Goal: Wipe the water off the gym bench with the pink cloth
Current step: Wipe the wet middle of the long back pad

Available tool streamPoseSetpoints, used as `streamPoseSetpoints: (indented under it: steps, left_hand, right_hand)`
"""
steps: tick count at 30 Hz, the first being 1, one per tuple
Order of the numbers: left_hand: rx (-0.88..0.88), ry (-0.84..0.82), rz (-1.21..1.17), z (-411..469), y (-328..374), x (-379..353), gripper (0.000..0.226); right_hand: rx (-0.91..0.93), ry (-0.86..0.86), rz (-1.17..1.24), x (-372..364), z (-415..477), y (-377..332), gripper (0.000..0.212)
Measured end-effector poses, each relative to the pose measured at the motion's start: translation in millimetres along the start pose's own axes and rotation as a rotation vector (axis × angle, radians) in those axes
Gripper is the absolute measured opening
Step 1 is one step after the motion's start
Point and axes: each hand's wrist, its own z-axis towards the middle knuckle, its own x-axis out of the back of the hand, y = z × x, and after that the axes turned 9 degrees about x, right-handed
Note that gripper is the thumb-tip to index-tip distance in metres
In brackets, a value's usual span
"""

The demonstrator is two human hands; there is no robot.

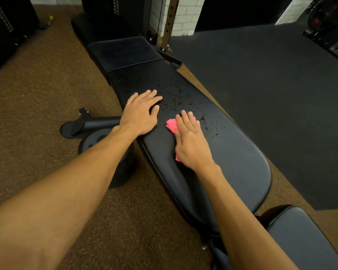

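Pink cloth [171, 124] lies flat on the black gym bench [232, 162] under my right hand [191, 145], whose fingers are straight and press it down without gripping. My left hand [140, 115] rests open on the pad beside it and holds nothing. Near me the pad looks dry, but many water drops [176, 98] lie ahead of the cloth, so I judge that most of the wiping is left.

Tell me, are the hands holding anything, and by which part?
Nothing is gripped. The right hand presses flat over most of the cloth on the bench; the left hand rests bare on the bench.
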Motion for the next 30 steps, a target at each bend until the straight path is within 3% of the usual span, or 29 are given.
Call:
streamPoseSetpoints:
  steps: [6, 12, 19, 25, 27, 30]
  left_hand:
    - [-0.052, -0.13, -0.063, 5, -8, 7, 0.046]
    - [-0.063, -0.176, -0.091, 13, -15, 11, 0.046]
    - [-0.091, -0.17, -0.104, 10, -20, 9, 0.045]
    - [-0.096, -0.137, -0.097, 9, -18, 9, 0.045]
    - [-0.098, -0.131, -0.089, 7, -19, 9, 0.045]
    - [-0.099, -0.126, -0.095, 4, -17, 9, 0.045]
  right_hand:
    - [0.285, -0.111, 0.061, 4, -33, 8, 0.053]
    - [-0.035, 0.001, 0.001, 1, 3, -1, 0.055]
    - [0.313, -0.106, 0.065, -4, -30, -11, 0.053]
    - [-0.035, 0.039, 0.015, -2, -9, -4, 0.053]
    - [-0.029, 0.03, 0.004, -9, 6, -17, 0.054]
    - [0.123, -0.03, 0.034, -12, 0, -26, 0.054]
